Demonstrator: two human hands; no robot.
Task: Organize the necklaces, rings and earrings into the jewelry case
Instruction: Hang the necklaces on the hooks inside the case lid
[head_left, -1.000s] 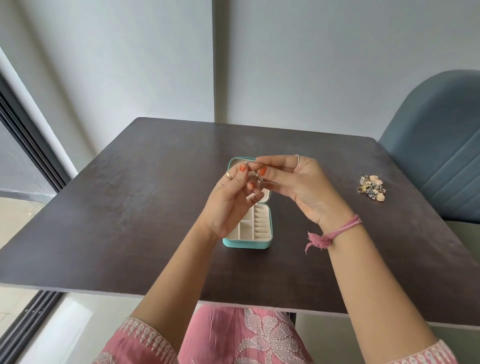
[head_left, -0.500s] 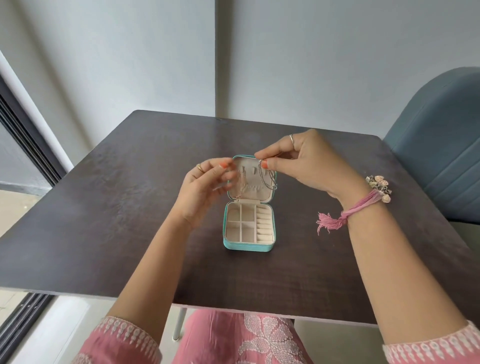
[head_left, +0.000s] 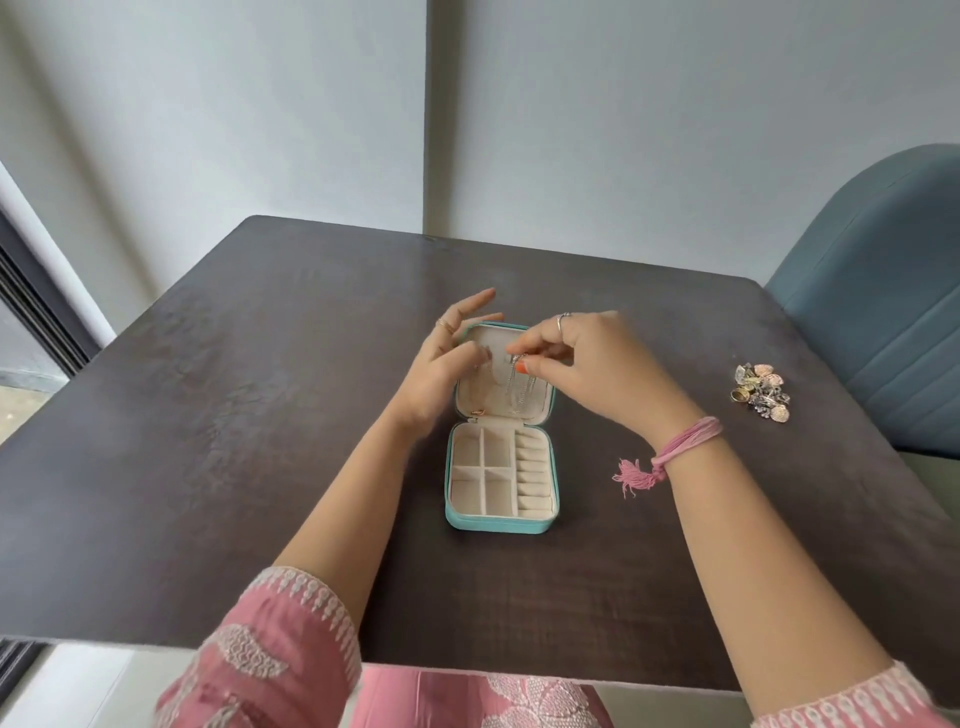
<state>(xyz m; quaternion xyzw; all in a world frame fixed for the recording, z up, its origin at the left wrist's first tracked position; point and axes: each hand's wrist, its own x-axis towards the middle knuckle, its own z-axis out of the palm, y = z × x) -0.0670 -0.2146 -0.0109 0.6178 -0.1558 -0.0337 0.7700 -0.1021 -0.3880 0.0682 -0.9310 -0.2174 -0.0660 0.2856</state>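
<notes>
Since half a second ago, left hand (head_left: 441, 364) opened, fingers spread beside lid of one teal jewelry case (head_left: 501, 467) mid-tabletop (head_left: 208, 415); right hand (head_left: 587, 358) grip pinched on one silver necklace (head_left: 519, 384) draped against lid; one jewelry pile (head_left: 761, 391) far right.

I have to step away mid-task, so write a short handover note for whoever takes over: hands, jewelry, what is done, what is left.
Right hand pinches a silver necklace against the open lid of the case.
Left hand is open beside the lid, gripping nothing.
The necklace hangs down the lid; whether it is hooked cannot be told. The tray compartments look empty.
Left: secure the necklace, then move the pile of rings and earrings from the table on the right into the case.
</notes>
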